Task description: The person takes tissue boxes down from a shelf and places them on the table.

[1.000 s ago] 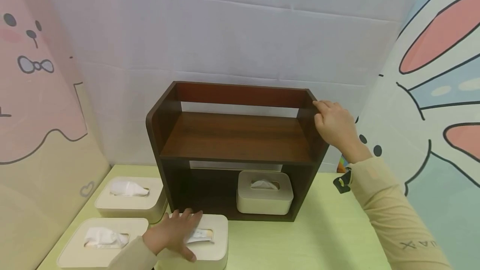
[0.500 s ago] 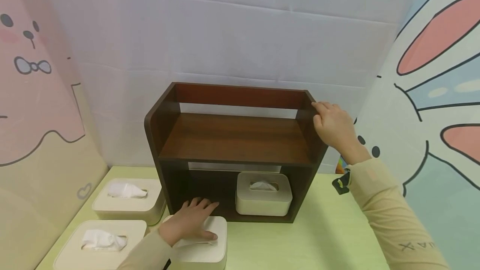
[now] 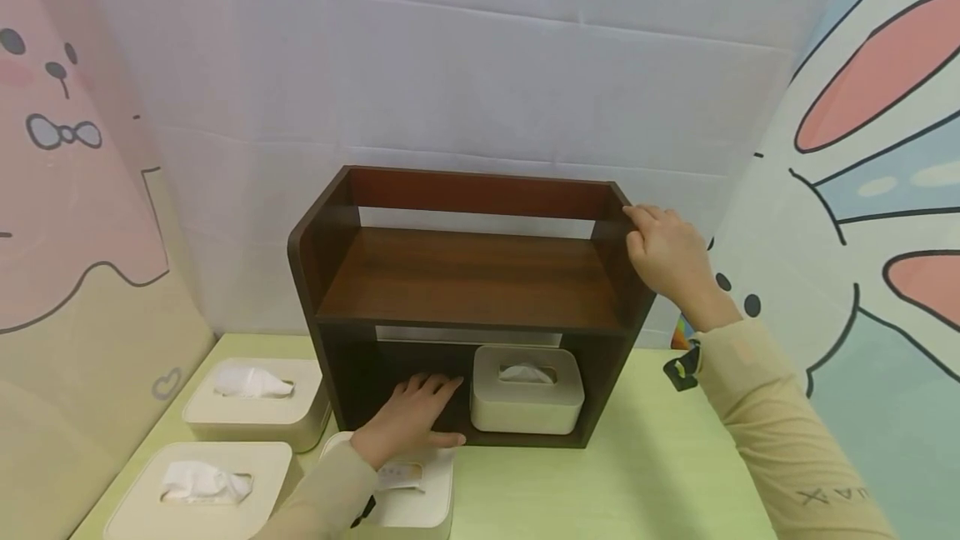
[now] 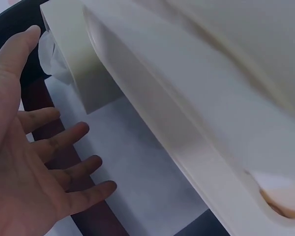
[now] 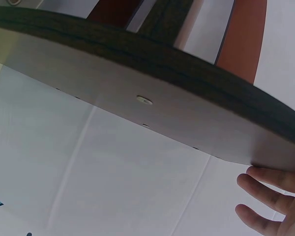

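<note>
In the head view my left hand (image 3: 412,417), fingers spread, reaches over a cream tissue box (image 3: 431,494) toward the lower compartment of a dark brown wooden shelf (image 3: 472,277). Its fingertips are near another cream tissue box (image 3: 528,407), which sits at the right of that compartment. The left wrist view shows the hand's palm (image 4: 27,187) facing the camera and holding nothing, with a box edge looming large beside it. My right hand (image 3: 667,252) rests on the upper edge of the shelf's right side panel. Three of its fingers (image 5: 265,194) show loosely extended beside the panel in the right wrist view.
Two more cream tissue boxes, a far one (image 3: 255,398) and a near one (image 3: 198,490), stand left of the shelf on the light green tabletop (image 3: 622,473). A white cloth wall (image 3: 480,65) hangs behind, with cartoon-printed cloths on both sides.
My left hand has moved forward and right from the top of the near tissue box toward the lower compartment. My right hand stays at the side panel; the boxes have hardly shifted.
</note>
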`<action>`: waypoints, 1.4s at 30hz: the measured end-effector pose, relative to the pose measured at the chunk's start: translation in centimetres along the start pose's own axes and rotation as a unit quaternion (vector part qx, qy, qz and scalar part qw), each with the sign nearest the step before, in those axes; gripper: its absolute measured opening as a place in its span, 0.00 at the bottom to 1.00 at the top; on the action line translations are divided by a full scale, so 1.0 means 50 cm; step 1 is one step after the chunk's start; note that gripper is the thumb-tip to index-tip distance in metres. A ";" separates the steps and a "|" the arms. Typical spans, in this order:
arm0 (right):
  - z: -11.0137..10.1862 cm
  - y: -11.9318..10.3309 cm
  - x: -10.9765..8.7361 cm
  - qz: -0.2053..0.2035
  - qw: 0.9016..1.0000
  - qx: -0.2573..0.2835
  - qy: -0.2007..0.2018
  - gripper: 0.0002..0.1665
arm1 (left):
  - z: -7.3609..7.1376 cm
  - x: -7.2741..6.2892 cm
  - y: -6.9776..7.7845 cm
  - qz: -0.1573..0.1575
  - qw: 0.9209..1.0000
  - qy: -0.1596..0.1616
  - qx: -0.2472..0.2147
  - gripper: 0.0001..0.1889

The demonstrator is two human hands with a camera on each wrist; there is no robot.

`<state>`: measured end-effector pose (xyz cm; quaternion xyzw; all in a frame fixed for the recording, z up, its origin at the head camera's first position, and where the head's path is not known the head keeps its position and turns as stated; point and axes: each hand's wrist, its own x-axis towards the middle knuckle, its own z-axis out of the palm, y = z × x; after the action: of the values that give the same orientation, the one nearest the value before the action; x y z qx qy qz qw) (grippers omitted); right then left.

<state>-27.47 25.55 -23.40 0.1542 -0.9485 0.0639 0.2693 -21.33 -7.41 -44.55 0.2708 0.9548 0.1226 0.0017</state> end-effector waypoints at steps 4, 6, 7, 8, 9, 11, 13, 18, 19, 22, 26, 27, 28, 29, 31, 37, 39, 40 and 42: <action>0.000 -0.001 0.001 0.000 1.000 0.001 0.001 0.25 | 0.002 0.022 0.007 0.004 1.000 0.027 0.002 0.43; 0.001 -0.003 0.001 -0.002 1.000 0.003 0.001 0.25 | 0.006 0.033 0.010 0.010 0.999 0.048 0.003 0.42; 0.002 -0.004 0.001 -0.003 1.000 0.003 0.001 0.25 | 0.008 0.038 0.011 0.015 0.998 0.059 0.006 0.42; 0.002 -0.005 0.001 -0.003 1.000 0.003 -0.001 0.25 | 0.011 0.043 0.012 0.020 0.997 0.069 0.011 0.42; 0.003 -0.006 0.001 -0.004 1.000 0.004 -0.002 0.25 | 0.014 0.048 0.014 0.025 0.996 0.079 0.015 0.42; 0.004 -0.007 0.000 -0.005 1.000 0.004 -0.003 0.25 | 0.021 0.059 0.015 0.034 0.994 0.096 0.028 0.42; 0.005 -0.009 0.000 -0.004 1.000 0.003 -0.004 0.26 | 0.027 0.071 0.016 0.040 0.993 0.106 0.039 0.43; 0.005 -0.010 0.000 -0.006 1.000 0.003 0.002 0.25 | 0.038 0.103 0.019 0.043 0.992 0.106 0.052 0.46; 0.004 -0.010 0.001 -0.007 1.000 0.003 0.003 0.25 | 0.040 0.109 0.020 0.042 0.992 0.104 0.054 0.46; 0.003 -0.010 0.001 -0.006 1.000 0.004 0.002 0.26 | 0.046 0.126 0.022 0.038 0.992 0.099 0.060 0.48; 0.003 -0.009 0.000 -0.006 1.000 0.005 0.000 0.26 | 0.054 0.145 0.023 0.035 0.994 0.093 0.049 0.48; 0.003 -0.008 -0.001 -0.006 1.000 0.006 0.000 0.26 | 0.056 0.149 0.023 0.034 0.994 0.091 0.044 0.48; 0.003 -0.008 -0.002 -0.007 1.000 0.007 0.000 0.26 | 0.059 0.153 0.023 0.034 0.995 0.089 0.042 0.48; 0.003 -0.008 -0.002 -0.007 1.000 0.007 0.000 0.25 | 0.062 0.156 0.024 0.035 0.995 0.086 0.041 0.48; 0.004 -0.008 -0.003 -0.008 1.000 0.008 0.000 0.25 | 0.068 0.162 0.025 0.038 0.995 0.081 0.043 0.49; 0.004 -0.009 -0.003 -0.009 1.000 0.008 0.003 0.25 | 0.084 0.171 0.030 0.024 0.998 0.044 0.046 0.53; 0.003 -0.010 -0.002 -0.009 1.000 0.008 0.001 0.25 | 0.087 0.172 0.031 0.014 0.998 0.029 0.048 0.54; 0.003 -0.011 -0.001 -0.009 1.000 0.008 0.000 0.25 | 0.088 0.172 0.031 0.009 0.999 0.022 0.047 0.55; 0.003 -0.012 0.000 -0.008 1.000 0.008 -0.002 0.26 | 0.090 0.171 0.031 0.003 0.999 0.016 0.049 0.55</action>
<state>-27.34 24.95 -23.53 0.1636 -0.9473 0.0692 0.2667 -27.53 -0.65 -48.02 0.2712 0.9588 0.0802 -0.0271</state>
